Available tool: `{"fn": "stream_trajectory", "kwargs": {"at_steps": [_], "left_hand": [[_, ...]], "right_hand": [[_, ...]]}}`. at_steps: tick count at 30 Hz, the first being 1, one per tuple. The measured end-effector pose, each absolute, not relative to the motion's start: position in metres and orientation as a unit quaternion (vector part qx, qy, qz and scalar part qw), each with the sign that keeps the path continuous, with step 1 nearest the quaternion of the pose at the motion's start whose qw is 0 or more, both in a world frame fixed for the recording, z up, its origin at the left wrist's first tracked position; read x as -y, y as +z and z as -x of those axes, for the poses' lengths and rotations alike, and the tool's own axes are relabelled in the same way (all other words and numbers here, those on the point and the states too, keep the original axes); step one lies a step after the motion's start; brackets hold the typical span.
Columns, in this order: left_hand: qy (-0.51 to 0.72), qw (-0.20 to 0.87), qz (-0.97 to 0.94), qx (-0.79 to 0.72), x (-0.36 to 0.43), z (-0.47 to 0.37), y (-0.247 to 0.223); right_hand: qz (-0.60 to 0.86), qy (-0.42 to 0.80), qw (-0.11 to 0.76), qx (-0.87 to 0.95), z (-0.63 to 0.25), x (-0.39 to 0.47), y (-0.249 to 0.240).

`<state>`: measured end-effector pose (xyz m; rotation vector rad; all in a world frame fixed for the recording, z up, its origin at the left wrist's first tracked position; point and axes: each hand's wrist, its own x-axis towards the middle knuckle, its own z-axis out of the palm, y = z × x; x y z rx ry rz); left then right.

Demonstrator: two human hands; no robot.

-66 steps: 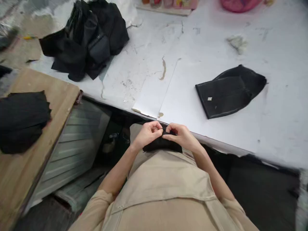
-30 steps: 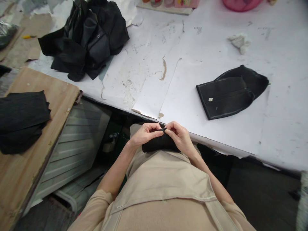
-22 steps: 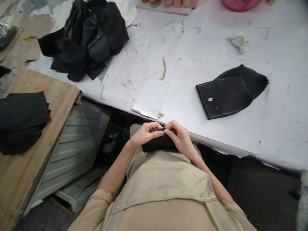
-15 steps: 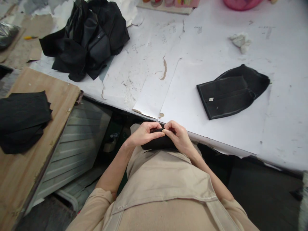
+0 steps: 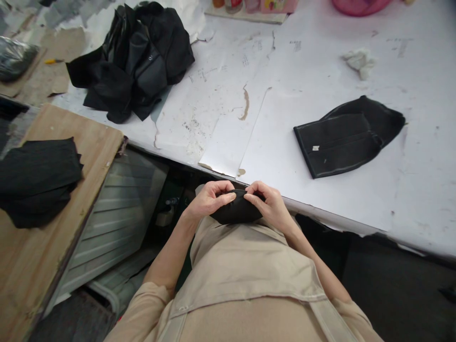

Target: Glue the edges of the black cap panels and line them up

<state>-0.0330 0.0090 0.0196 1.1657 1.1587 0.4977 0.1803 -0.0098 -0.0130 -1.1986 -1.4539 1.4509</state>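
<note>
A piece of black fabric (image 5: 237, 211) lies over my lap at the table's front edge. My left hand (image 5: 213, 198) pinches its upper edge between thumb and fingers. A short way to the right, my right hand (image 5: 265, 202) pinches the same edge, and a stretch of it shows between the two thumbs. The lower part of the piece rests against my beige apron (image 5: 238, 266). On the white table, to the right and beyond my hands, lies a stitched black pouch-like piece (image 5: 342, 140) with a small pale tag.
A heap of black material (image 5: 142, 61) sits at the table's back left. Black cut pieces (image 5: 39, 175) are stacked on a wooden board (image 5: 89, 137) at left. A crumpled white scrap (image 5: 359, 62), a pink basin (image 5: 361, 5) and a yellow-handled tool (image 5: 53, 61) lie farther back.
My hands have moved apart along the fabric's edge, so more of the black piece shows between the thumbs. The whole view has shifted slightly.
</note>
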Motion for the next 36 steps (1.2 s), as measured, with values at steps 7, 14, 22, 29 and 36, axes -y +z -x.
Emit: {"fn": "stream_trajectory", "kwargs": {"at_steps": [7,14,22,29,36], "left_hand": [[0.205,0.604,-0.566,-0.522,-0.006,0.034,0.020],[0.194,0.576,-0.611,-0.507,-0.007,0.039,0.019],[0.161,0.541,-0.656,-0.501,-0.005,0.034,0.012],[0.213,0.558,-0.607,-0.524,-0.014,0.037,0.022],[0.317,0.590,-0.492,-0.556,-0.004,0.056,0.000]], "right_hand": [[0.470,0.562,0.372,0.570,-0.176,0.012,-0.011],[0.470,0.556,0.363,0.581,-0.172,0.013,-0.016],[0.483,0.536,0.323,0.612,-0.175,0.006,-0.018],[0.425,0.582,0.327,0.611,-0.199,-0.006,-0.008],[0.453,0.574,0.295,0.615,-0.230,-0.012,-0.022]]}}
